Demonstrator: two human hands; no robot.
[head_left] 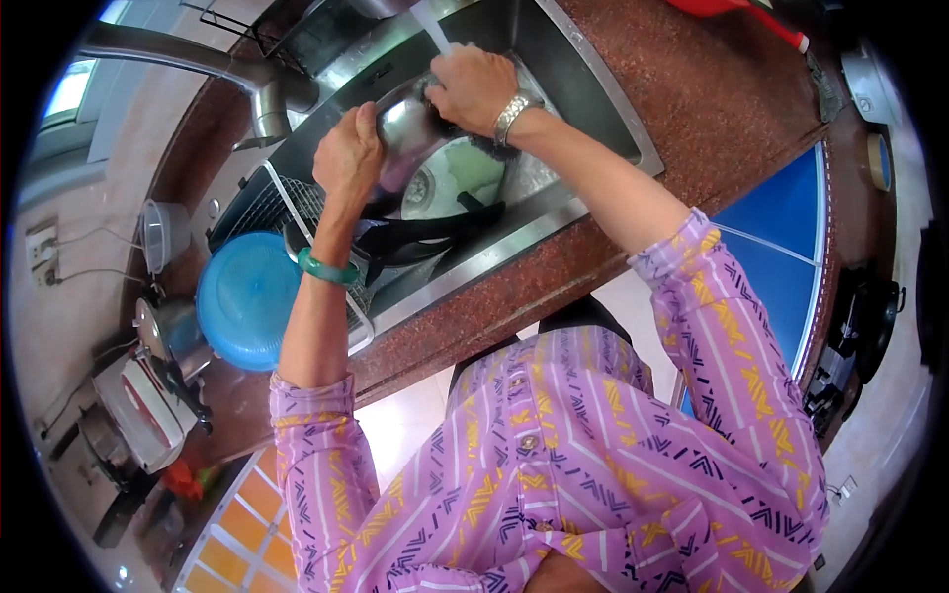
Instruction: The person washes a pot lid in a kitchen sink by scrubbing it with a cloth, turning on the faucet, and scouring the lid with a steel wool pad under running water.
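Observation:
Over the metal sink [593, 89], my left hand [348, 158] grips the near side of a shiny metal bowl [405, 124], which is tilted. My right hand [474, 87], with a metal watch at the wrist, is closed at the bowl's other side; what its fingers hold is hidden. A stream of water [431, 27] falls beside my right hand. Below the bowl, a pale green round item [460, 178] and a pan with a black handle [425, 229] lie in the sink.
A blue round lid or basin [254, 299] and a wire rack [297, 203] stand left of the sink. The faucet [267, 94] is at upper left. A red object [736, 8] lies on the brown counter [692, 89]. Appliances stand at far left.

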